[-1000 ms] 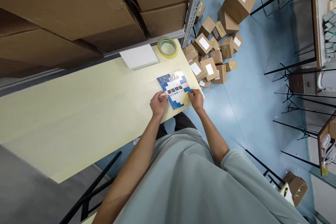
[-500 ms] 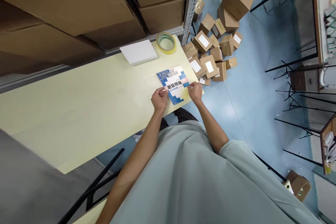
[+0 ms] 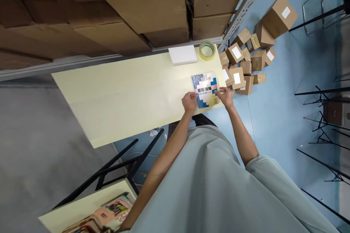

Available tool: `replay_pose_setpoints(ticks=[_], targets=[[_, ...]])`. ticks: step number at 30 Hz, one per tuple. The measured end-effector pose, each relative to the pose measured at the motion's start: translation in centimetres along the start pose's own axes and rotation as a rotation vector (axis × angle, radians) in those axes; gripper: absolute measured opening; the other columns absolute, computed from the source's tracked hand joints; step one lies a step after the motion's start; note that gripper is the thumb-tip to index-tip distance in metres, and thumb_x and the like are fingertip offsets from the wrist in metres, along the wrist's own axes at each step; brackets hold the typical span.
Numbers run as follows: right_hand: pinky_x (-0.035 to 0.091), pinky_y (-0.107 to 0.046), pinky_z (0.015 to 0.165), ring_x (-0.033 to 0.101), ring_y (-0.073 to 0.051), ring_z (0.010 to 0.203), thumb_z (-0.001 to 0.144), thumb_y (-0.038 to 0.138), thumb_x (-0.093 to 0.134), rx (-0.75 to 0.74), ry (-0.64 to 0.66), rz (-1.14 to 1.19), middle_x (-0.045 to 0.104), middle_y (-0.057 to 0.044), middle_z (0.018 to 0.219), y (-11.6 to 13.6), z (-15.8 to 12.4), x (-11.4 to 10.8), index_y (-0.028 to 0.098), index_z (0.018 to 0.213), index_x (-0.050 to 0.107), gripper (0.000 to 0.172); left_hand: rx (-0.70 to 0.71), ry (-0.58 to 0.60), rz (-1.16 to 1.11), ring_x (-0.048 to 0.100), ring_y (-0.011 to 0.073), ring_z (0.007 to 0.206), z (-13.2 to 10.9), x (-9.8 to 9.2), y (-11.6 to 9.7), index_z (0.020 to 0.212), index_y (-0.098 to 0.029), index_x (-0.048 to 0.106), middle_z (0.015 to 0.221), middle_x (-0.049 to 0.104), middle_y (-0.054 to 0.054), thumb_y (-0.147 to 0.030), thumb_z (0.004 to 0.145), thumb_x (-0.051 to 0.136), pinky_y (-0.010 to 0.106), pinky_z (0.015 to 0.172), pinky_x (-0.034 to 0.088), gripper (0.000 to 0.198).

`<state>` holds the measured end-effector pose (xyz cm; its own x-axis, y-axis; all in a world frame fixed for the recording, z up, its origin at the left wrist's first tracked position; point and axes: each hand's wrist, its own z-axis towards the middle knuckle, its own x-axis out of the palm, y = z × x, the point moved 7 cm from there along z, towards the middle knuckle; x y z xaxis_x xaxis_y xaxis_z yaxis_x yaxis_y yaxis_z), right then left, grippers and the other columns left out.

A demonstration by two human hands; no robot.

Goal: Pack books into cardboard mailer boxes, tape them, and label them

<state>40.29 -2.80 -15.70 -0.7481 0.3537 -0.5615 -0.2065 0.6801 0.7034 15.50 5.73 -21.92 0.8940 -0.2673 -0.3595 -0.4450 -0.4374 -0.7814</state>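
A blue and white book [image 3: 206, 98] with large dark Chinese characters lies cover up near the table's right end. My left hand [image 3: 189, 102] is closed at the book's left edge, its fingertips curled together there. From the other side, my right hand [image 3: 226, 97] pinches the right edge, thumb over the cover. Behind the book are a white flat box or pad [image 3: 182, 55] and a roll of yellow-green tape [image 3: 207, 50]. All of these rest on the pale yellow table [image 3: 131, 94].
Large cardboard boxes [image 3: 153, 3] fill a metal shelf behind the table. Several small labelled cartons [image 3: 236, 76] are piled on the blue floor past the table's right end. At lower left, books [image 3: 117, 207] lie on another pale surface beside black metal legs [image 3: 136, 160].
My view has turned and shifted left, so the table and hands appear farther right and the lower-left books show. Both hands stay at the book's edges.
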Motion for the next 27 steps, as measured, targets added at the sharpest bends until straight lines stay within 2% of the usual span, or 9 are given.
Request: replay_pose_setpoints(ticks=[3, 8, 11, 14, 17, 19, 21, 24, 27], targets=[[0.060, -0.041, 0.082, 0.074, -0.027, 0.085, 0.082, 0.050, 0.076, -0.012, 0.033, -0.037, 0.080, -0.010, 0.099, 2.1, -1.1, 0.7, 0.018, 0.105, 0.072, 0.039, 0.003, 0.042, -0.008, 0.074, 0.0252, 0.089, -0.3, 0.0, -0.4, 0.092, -0.021, 0.076, 0.096, 0.081, 0.009, -0.016, 0.080, 0.074, 0.043, 0.097, 0.059, 0.013], [0.056, -0.035, 0.074, 0.067, -0.020, 0.071, 0.088, 0.044, 0.070, -0.191, 0.104, -0.123, 0.077, -0.006, 0.105, 7.0, -5.0, 3.8, 0.023, 0.109, 0.065, 0.030, 0.042, 0.043, -0.008, 0.074, 0.0260, 0.093, -0.9, -0.8, -1.5, 0.095, -0.021, 0.076, 0.102, 0.081, 0.010, -0.013, 0.081, 0.072, 0.042, 0.096, 0.058, 0.017], [0.056, -0.035, 0.078, 0.063, -0.017, 0.068, 0.093, 0.043, 0.068, -0.267, 0.117, -0.179, 0.074, -0.006, 0.111, 9.1, -6.7, 5.8, 0.024, 0.112, 0.061, 0.028, 0.053, 0.063, -0.142, 0.075, 0.0265, 0.097, -2.2, -2.4, -2.3, 0.098, -0.021, 0.076, 0.102, 0.080, 0.010, -0.024, 0.087, 0.073, 0.042, 0.097, 0.059, 0.012], [0.057, -0.038, 0.083, 0.065, -0.018, 0.072, 0.095, 0.041, 0.067, -0.281, 0.170, -0.212, 0.070, -0.007, 0.116, 10.3, -7.9, 7.7, 0.024, 0.118, 0.058, 0.030, -0.004, 0.132, -0.390, 0.077, 0.0251, 0.094, -4.1, -4.4, -2.7, 0.110, -0.020, 0.074, 0.100, 0.080, 0.009, -0.048, 0.097, 0.068, 0.041, 0.090, 0.062, 0.032], [0.058, -0.040, 0.087, 0.071, -0.024, 0.091, 0.099, 0.035, 0.065, -0.300, 0.258, -0.250, 0.067, -0.008, 0.121, 11.2, -9.7, 9.7, 0.025, 0.124, 0.059, 0.028, -0.014, 0.157, -0.420, 0.077, 0.0246, 0.092, -5.5, -6.7, -3.3, 0.109, -0.020, 0.074, 0.095, 0.079, 0.007, -0.065, 0.092, 0.072, 0.039, 0.086, 0.063, 0.048], [0.059, -0.041, 0.091, 0.071, -0.028, 0.107, 0.101, 0.029, 0.060, -0.346, 0.310, -0.296, 0.064, -0.009, 0.127, 11.7, -11.1, 11.2, 0.025, 0.127, 0.061, 0.027, 0.013, 0.117, -0.354, 0.076, 0.0248, 0.092, -5.7, -8.1, -3.4, 0.104, -0.020, 0.074, 0.093, 0.079, 0.006, -0.064, 0.084, 0.081, 0.036, 0.085, 0.062, 0.048], [0.060, -0.043, 0.099, 0.067, -0.030, 0.121, 0.100, 0.024, 0.060, -0.411, 0.366, -0.310, 0.060, -0.012, 0.134, 11.9, -12.3, 12.8, 0.024, 0.134, 0.062, 0.035, 0.016, 0.055, -0.297, 0.076, 0.0245, 0.091, -5.4, -9.4, -2.9, 0.100, -0.020, 0.073, 0.093, 0.080, 0.006, -0.058, 0.079, 0.085, 0.035, 0.083, 0.062, 0.044], [0.060, -0.044, 0.105, 0.068, -0.029, 0.121, 0.094, 0.028, 0.072, -0.448, 0.532, -0.183, 0.060, -0.014, 0.140, 11.0, -12.5, 14.8, 0.022, 0.146, 0.060, 0.053, -0.017, -0.004, -0.261, 0.075, 0.0232, 0.085, -4.3, -10.9, -1.1, 0.098, -0.020, 0.074, 0.092, 0.081, 0.006, -0.051, 0.082, 0.081, 0.033, 0.078, 0.061, 0.035], [0.063, -0.043, 0.100, 0.072, -0.026, 0.111, 0.089, 0.041, 0.081, -0.357, 0.599, -0.029, 0.067, -0.011, 0.136, 8.5, -10.0, 14.6, 0.025, 0.142, 0.065, 0.058, -0.015, -0.017, -0.212, 0.073, 0.0228, 0.082, -3.0, -12.2, 1.0, 0.093, -0.020, 0.076, 0.086, 0.080, 0.004, -0.048, 0.086, 0.074, 0.033, 0.077, 0.059, 0.029]])
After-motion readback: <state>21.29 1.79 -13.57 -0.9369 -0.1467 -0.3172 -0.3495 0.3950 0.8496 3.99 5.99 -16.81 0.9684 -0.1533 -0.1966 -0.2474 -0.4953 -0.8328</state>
